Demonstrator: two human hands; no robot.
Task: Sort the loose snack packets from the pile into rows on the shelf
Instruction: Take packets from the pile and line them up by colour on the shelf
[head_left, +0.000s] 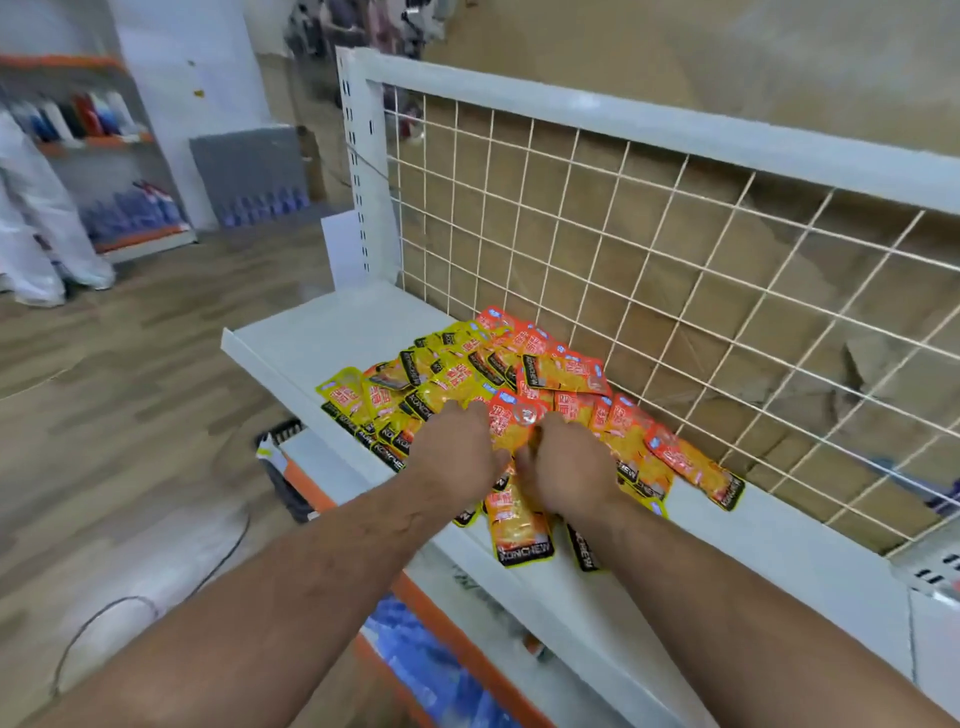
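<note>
A pile of yellow and orange-red snack packets (467, 369) lies on the white shelf (332, 332), spread from its middle toward the wire back. Both hands are in the pile's near part. My left hand (452, 447) lies knuckles up with fingers curled down into the yellow packets. My right hand (566, 462) sits right beside it, fingers curled into the orange-red packets (511, 421). Between the two hands an orange-red packet sticks up. Fingertips are hidden under the packets. One orange packet (519, 525) lies at the shelf's front edge below the wrists.
A white wire grid panel (623, 228) backs the shelf, with brown cardboard behind it. The shelf's left end is bare white. Below sits a lower shelf with an orange edge (441, 618) and blue packs (415, 654). Far left stands a person in white (36, 208) by another rack.
</note>
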